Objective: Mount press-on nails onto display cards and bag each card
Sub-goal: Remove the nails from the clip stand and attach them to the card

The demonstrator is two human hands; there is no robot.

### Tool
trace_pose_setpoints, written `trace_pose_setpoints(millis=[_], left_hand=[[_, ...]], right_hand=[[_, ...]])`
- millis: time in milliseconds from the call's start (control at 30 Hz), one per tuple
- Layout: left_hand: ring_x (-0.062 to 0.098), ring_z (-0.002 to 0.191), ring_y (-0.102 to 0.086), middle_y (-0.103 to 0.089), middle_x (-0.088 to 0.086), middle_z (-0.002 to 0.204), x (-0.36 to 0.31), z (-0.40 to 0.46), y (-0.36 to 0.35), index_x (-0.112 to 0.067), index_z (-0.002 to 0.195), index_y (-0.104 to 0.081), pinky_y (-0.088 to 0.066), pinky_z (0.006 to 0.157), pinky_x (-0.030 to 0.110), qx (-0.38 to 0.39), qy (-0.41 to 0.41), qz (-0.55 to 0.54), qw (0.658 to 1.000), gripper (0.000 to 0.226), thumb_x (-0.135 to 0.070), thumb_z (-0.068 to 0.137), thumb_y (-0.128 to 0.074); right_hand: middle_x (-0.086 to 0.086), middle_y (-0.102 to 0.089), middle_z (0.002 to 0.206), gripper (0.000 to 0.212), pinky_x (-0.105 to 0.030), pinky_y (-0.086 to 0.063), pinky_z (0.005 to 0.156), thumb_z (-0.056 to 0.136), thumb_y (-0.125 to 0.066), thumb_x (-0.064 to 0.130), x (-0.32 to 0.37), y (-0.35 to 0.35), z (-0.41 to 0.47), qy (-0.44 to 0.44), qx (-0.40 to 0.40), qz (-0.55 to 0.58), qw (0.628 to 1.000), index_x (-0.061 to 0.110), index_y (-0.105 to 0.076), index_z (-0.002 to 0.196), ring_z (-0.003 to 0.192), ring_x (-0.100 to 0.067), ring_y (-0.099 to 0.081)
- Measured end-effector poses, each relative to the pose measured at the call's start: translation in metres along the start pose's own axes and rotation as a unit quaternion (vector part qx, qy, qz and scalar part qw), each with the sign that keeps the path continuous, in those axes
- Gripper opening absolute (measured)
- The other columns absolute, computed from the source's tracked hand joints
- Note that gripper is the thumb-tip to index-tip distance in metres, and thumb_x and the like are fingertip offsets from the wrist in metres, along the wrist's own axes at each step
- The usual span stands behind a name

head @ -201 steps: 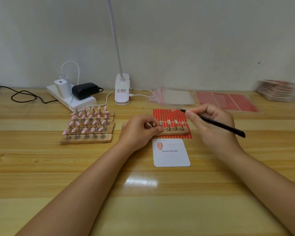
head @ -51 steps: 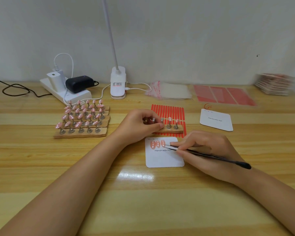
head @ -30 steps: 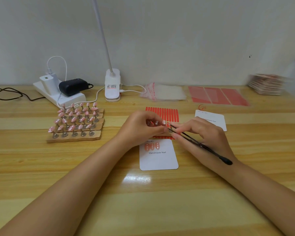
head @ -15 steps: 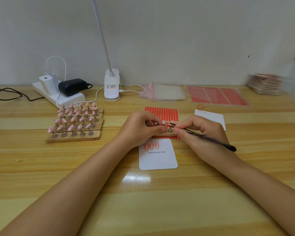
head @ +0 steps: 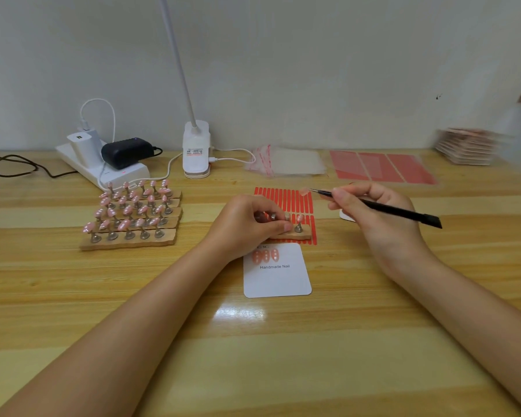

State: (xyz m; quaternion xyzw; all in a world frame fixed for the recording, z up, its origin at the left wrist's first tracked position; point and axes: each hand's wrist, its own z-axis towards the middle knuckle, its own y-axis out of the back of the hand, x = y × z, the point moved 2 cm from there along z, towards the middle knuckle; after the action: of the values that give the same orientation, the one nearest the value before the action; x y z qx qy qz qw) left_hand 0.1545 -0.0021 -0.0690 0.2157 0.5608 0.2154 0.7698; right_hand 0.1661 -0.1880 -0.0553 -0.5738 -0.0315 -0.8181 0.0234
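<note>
a pink press-on nail [head: 305, 192] hangs at the tip of the black tweezers [head: 373, 206], lifted above the red adhesive strip sheet [head: 286, 200] and well clear of the display card [head: 278, 281]. the right hand [head: 373, 218] pinches the tweezers, its fingers curled round the shaft like a pen, the tip pointing left. just below, the left hand [head: 247, 227] has its fingers clamped on the near end of the small wooden holder strip [head: 295, 235], which lies on the red sheet; one nail on a stand [head: 299, 224] shows at its free end, the rest is hidden by the hand. the card, printed "handmade nail", lies on the desk [head: 283, 356] just in front of the strip, with three pink nails [head: 265, 255] in a row at its top left.

the step in hand looks like mounting: a fourth nail picked off and on its way to the card. the next move likely calls for bringing it down beside the third nail, in line with the row, and pressing it flat, perhaps after touching it to adhesive; that cannot be told.

further out, a block of holder strips full of pink nails [head: 130, 215] sits to the left, clear bags [head: 286, 162] and red sheets [head: 379, 168] lie toward the wall, a lamp base [head: 196, 152] and power strip [head: 103, 167] behind, and a blurred stack of cards [head: 466, 145] at far right.
</note>
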Motion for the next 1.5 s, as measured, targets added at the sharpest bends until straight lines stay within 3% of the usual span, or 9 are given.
trace_pose_setpoints(millis=[133, 300, 367, 467, 633, 800, 1100, 1500], left_hand=[[-0.002, 0.065, -0.050, -0.058, -0.019, 0.072, 0.000, 0.000, -0.001, -0.026, 0.071, -0.066, -0.038, 0.058, 0.008, 0.000, -0.002, 0.003, 1.000, 0.011, -0.022, 0.075, -0.075], [-0.004, 0.062, -0.049, -0.057, -0.019, 0.071, 0.001, -0.001, 0.000, -0.023, 0.074, -0.067, -0.037, 0.057, 0.009, 0.000, -0.017, 0.005, 1.000, 0.008, -0.021, 0.075, -0.075], [-0.006, 0.061, -0.048, -0.057, -0.019, 0.070, 0.002, -0.001, 0.000, -0.023, 0.073, -0.067, -0.037, 0.057, 0.009, -0.003, -0.017, 0.001, 1.000, 0.010, -0.020, 0.075, -0.075], [-0.007, 0.060, -0.048, -0.056, -0.018, 0.068, 0.002, -0.001, 0.001, -0.023, 0.071, -0.066, -0.036, 0.057, 0.008, -0.007, -0.018, -0.003, 1.000, 0.011, -0.019, 0.074, -0.076], [-0.008, 0.060, -0.048, -0.056, -0.019, 0.066, 0.002, -0.001, 0.001, -0.029, 0.068, -0.064, -0.035, 0.056, 0.007, -0.008, -0.022, -0.001, 1.000, 0.016, -0.019, 0.074, -0.076], [-0.009, 0.061, -0.048, -0.056, -0.020, 0.067, 0.001, -0.001, 0.002, -0.033, 0.067, -0.062, -0.036, 0.057, 0.007, -0.008, -0.030, 0.003, 1.000, 0.020, -0.020, 0.074, -0.076], [-0.009, 0.061, -0.049, -0.055, -0.021, 0.065, 0.000, -0.002, 0.002, -0.036, 0.065, -0.061, -0.036, 0.056, 0.007, -0.010, -0.032, 0.003, 0.999, 0.024, -0.020, 0.075, -0.075], [-0.007, 0.062, -0.049, -0.056, -0.020, 0.068, 0.000, -0.002, 0.002, -0.031, 0.069, -0.063, -0.036, 0.056, 0.009, -0.005, -0.024, 0.012, 1.000, 0.016, -0.022, 0.075, -0.075]], right_hand=[[0.016, -0.069, 0.065, 0.011, -0.003, -0.042, 0.063, 0.078, -0.069, 0.011, 0.005, -0.004, -0.010, 0.030, 0.027, -0.038, 0.998, 0.018, -0.063, 0.072, 0.067, 0.007, -0.063], [0.028, -0.068, 0.076, 0.022, -0.001, -0.041, 0.065, 0.076, -0.071, 0.006, 0.007, -0.001, -0.033, 0.081, 0.132, -0.147, 0.977, 0.025, -0.064, 0.068, 0.073, 0.012, -0.063], [0.025, -0.069, 0.084, 0.021, -0.001, -0.040, 0.073, 0.076, -0.072, 0.008, 0.007, -0.002, -0.038, 0.118, 0.162, -0.197, 0.960, 0.027, -0.065, 0.070, 0.083, 0.012, -0.062], [0.011, -0.070, 0.089, 0.003, -0.002, -0.041, 0.077, 0.078, -0.067, 0.019, 0.008, -0.005, -0.040, 0.183, 0.201, -0.227, 0.935, 0.018, -0.069, 0.076, 0.092, 0.007, -0.062], [0.006, -0.070, 0.086, 0.005, -0.010, -0.047, 0.078, 0.078, -0.067, 0.017, 0.004, -0.005, -0.040, 0.255, 0.211, -0.279, 0.901, 0.013, -0.070, 0.077, 0.091, 0.004, -0.063], [0.001, -0.066, 0.077, 0.008, -0.024, -0.049, 0.068, 0.079, -0.068, 0.015, 0.002, -0.007, -0.040, 0.331, 0.214, -0.325, 0.859, 0.008, -0.071, 0.079, 0.073, -0.009, -0.062], [-0.004, -0.067, 0.076, 0.006, -0.032, -0.051, 0.063, 0.078, -0.070, 0.013, 0.003, -0.008, -0.042, 0.352, 0.221, -0.353, 0.838, 0.007, -0.072, 0.079, 0.070, -0.018, -0.065], [-0.004, -0.065, 0.070, 0.005, -0.031, -0.050, 0.061, 0.076, -0.071, 0.011, 0.008, -0.009, -0.045, 0.376, 0.229, -0.371, 0.817, 0.008, -0.072, 0.073, 0.063, -0.017, -0.063]])
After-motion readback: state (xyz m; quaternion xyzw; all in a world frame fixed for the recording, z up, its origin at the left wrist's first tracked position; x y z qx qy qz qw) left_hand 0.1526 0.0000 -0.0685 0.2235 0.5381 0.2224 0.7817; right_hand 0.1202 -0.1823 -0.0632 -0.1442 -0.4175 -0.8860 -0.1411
